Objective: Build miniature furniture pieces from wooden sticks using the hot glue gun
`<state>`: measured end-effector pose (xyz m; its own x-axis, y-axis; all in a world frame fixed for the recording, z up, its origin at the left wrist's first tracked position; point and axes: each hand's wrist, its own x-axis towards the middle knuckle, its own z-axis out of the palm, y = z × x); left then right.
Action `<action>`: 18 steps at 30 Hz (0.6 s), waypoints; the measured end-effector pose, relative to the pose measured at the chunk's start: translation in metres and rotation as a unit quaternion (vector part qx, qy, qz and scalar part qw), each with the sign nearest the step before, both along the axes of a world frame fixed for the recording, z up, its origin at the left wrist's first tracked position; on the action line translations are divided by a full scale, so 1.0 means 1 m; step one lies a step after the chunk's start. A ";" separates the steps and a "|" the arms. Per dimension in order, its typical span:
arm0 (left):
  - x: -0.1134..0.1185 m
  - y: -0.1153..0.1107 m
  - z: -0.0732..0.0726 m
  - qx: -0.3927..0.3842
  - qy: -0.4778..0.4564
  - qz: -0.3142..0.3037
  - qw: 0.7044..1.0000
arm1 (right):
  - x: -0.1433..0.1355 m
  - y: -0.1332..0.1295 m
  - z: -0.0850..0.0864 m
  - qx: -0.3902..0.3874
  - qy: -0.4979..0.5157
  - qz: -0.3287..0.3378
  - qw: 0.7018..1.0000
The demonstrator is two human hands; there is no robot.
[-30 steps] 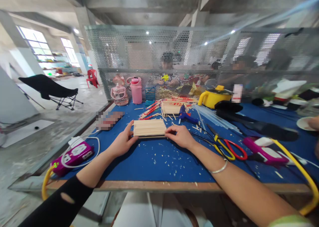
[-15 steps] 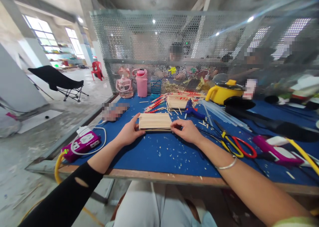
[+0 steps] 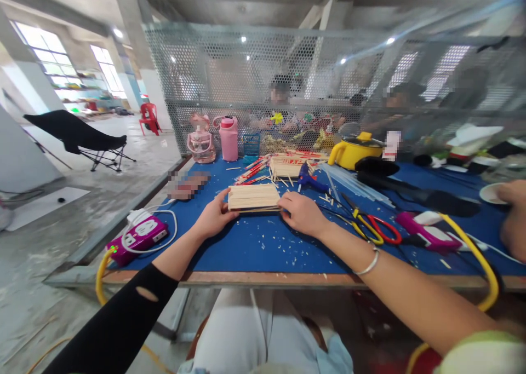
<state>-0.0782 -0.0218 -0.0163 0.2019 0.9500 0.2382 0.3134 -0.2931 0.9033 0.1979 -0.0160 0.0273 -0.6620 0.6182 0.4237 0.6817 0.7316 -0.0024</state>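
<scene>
A flat panel of pale wooden sticks (image 3: 253, 197) lies level between my two hands, just over the blue table top. My left hand (image 3: 214, 214) grips its left end, thumb at the near corner and fingers along the side. At the right end, my right hand (image 3: 302, 212) pinches the panel's edge with bent fingers. Beyond the panel is a pile of loose wooden sticks (image 3: 285, 168) with red and white wrappers. A blue glue gun (image 3: 312, 179) rests to the right of that pile.
Yellow- and red-handled cutting tools (image 3: 370, 227), clear glue sticks (image 3: 357, 187) and a yellow pot (image 3: 356, 152) stand or lie at the right. Purple power strips (image 3: 142, 240) flank the work area. Pink bottles (image 3: 229, 138) stand before a perforated metal screen (image 3: 230, 73). Another person's hand (image 3: 515, 218) shows at far right.
The view has turned slightly right. My right hand has shifted its fingers on the panel's right edge. Another person's hand with a white round thing has come into view at far right.
</scene>
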 end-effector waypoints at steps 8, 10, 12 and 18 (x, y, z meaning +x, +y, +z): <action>-0.001 0.003 -0.004 0.003 -0.009 0.001 1.000 | -0.009 0.011 -0.010 0.089 -0.059 0.031 0.994; 0.000 0.002 -0.003 0.006 -0.015 0.006 1.000 | -0.009 0.015 -0.013 0.100 -0.062 0.030 0.993; 0.001 0.000 0.000 0.009 -0.022 0.010 1.000 | -0.008 0.019 -0.016 0.111 -0.063 0.027 0.991; 0.003 -0.010 0.013 0.000 -0.067 0.051 0.996 | 0.001 0.024 -0.013 0.146 -0.081 0.048 0.985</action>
<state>-0.0750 -0.0319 -0.0036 0.0709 0.9639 0.2565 0.2171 -0.2659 0.9392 0.1988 0.0083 0.0138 -0.7848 0.4174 0.4581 0.5841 0.7453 0.3215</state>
